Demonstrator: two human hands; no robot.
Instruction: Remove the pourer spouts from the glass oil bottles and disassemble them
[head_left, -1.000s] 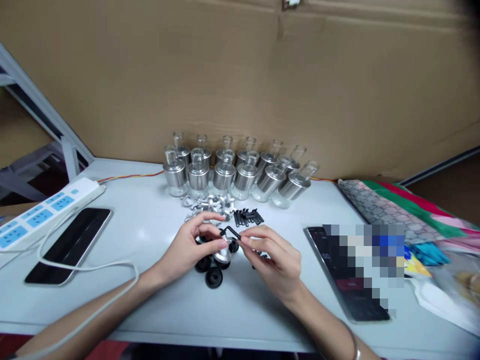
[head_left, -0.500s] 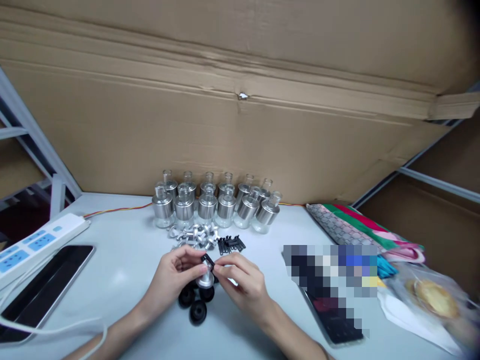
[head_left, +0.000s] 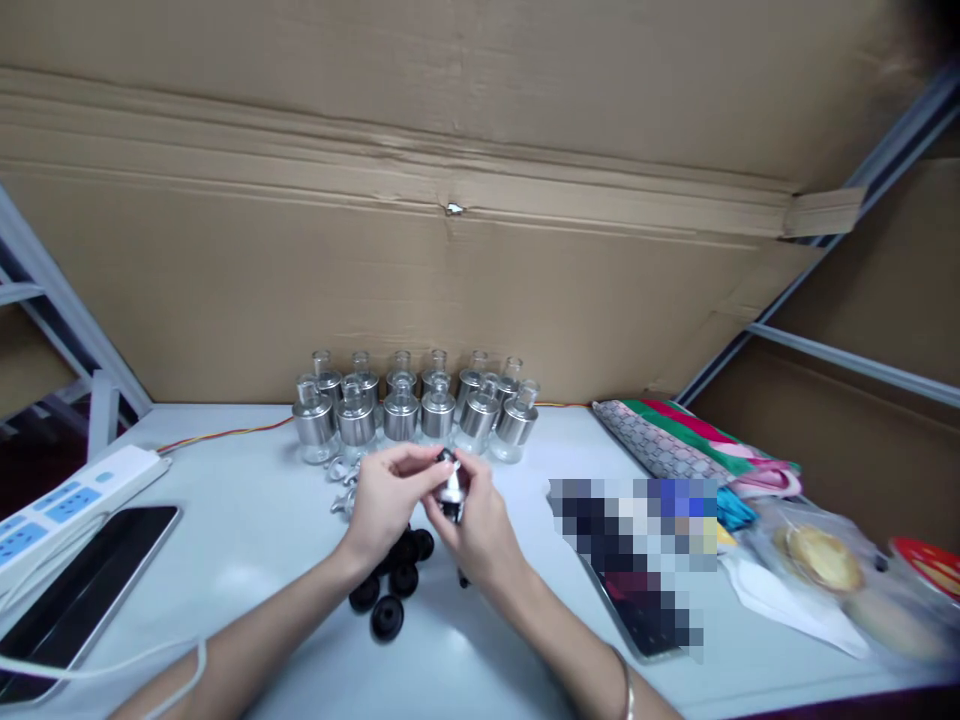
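Observation:
Both of my hands meet above the middle of the table, around a silver metal bottle cap [head_left: 451,489] with black parts at its top and bottom. My left hand [head_left: 386,497] pinches at the cap's upper end with thumb and fingers. Wrapped about the cap's side is my right hand [head_left: 484,530], which hides part of it. Several round black stoppers [head_left: 387,618] lie below the hands. Shiny silver metal pieces [head_left: 343,500] lie partly hidden behind my left hand. A small dark thing shows under my right hand, too little of it to name.
Two rows of glass bottles [head_left: 401,412] with metal sleeves stand before the cardboard wall [head_left: 375,290]. On the left are a power strip [head_left: 75,495] and a dark phone [head_left: 97,590]. A blurred-out dark device [head_left: 637,600], folded cloth [head_left: 697,445] and bagged food [head_left: 821,558] lie right.
My hands have moved up and to the right, away from the black stoppers, with the metal cap. My right hand now wraps the cap's side. The view has shifted slightly.

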